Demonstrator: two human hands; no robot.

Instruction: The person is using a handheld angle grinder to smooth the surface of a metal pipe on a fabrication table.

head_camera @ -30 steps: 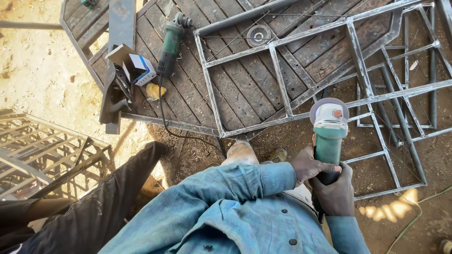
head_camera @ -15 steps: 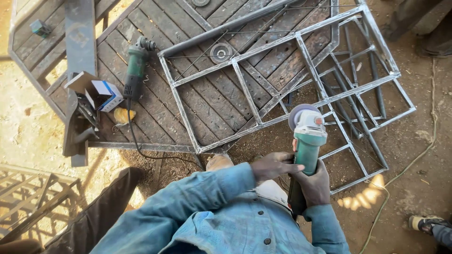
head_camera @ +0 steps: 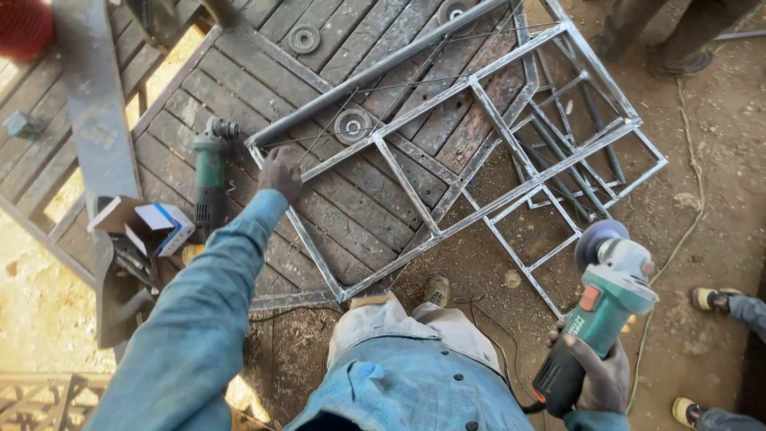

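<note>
Head view, looking straight down over a blue denim jacket [head_camera: 399,391] and pale trousers to dusty brown ground [head_camera: 718,160]. At the near right, right hand [head_camera: 594,371] clamped around the dark handle of a green and grey angle grinder [head_camera: 602,307], fingers wrapped tight, disc end tilted up and away, hanging in the air just beside the near right edge of a welded steel frame [head_camera: 447,144]. To the left, left arm stretched forward in a blue sleeve, left hand [head_camera: 279,174] closed on the left corner of that frame, fingers curled over the bar. Frame built of thin square bars in a grid of open rectangles, lying tilted across a dark slatted metal panel [head_camera: 239,88] and running out to the right over bare ground. Under the frame, a round grinding disc [head_camera: 353,125] flat on the slats; another disc [head_camera: 304,38] farther off, near the top. Just left of the left hand, a second green angle grinder [head_camera: 211,179] lying on the slats, untouched. Farther left, a small white and blue cardboard box [head_camera: 163,227] beside a flat steel bar [head_camera: 100,104]. At the near right edge, yellow-toed shoes [head_camera: 710,298] of another person, and at the far right corner, someone else's legs. A thin cable [head_camera: 678,231] trailing over the dirt on the right.
</note>
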